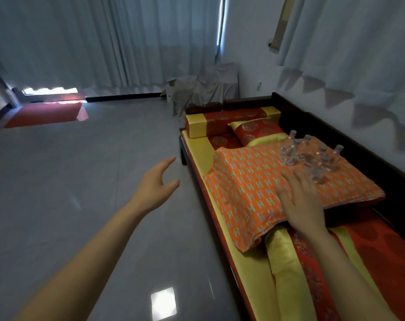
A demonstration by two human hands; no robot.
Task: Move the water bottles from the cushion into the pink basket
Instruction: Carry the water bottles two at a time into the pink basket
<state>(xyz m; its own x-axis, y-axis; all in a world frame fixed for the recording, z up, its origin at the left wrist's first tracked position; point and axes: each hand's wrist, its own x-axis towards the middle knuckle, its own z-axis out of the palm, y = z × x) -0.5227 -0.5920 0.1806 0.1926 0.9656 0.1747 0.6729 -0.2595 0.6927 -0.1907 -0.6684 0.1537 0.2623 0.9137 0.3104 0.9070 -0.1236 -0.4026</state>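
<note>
Head view: the right hand [301, 202] lies palm down on the orange cushion [248, 181], its fingers straight and spread and closed on nothing. Its fingertips are just beside the nearest of the water bottles [310, 156]; whether they touch it is too blurred to tell. The left hand [158, 181] is well apart from the right, held out over the grey tiled floor [81, 181] with fingers relaxed and thumb out, and it holds nothing.

The small clear bottles stand and lean in a loose cluster on the far part of the orange cushion, toward the wall. The cushion rests across a dark wooden bench [336, 126] padded in red and gold, with a bolster [220, 123] and a small pillow [254, 133] at the far end. Beyond them hang pale curtains [104, 42], and a red mat [46, 114] lies on the floor near a doorway.

No pink basket is in view. Judging by the bunched cluster on the cushion and the two empty hands, the task looks to be at or near its start. A first grasp seems to be in hand, and the transfer of all the bottles seen here is left to do.
</note>
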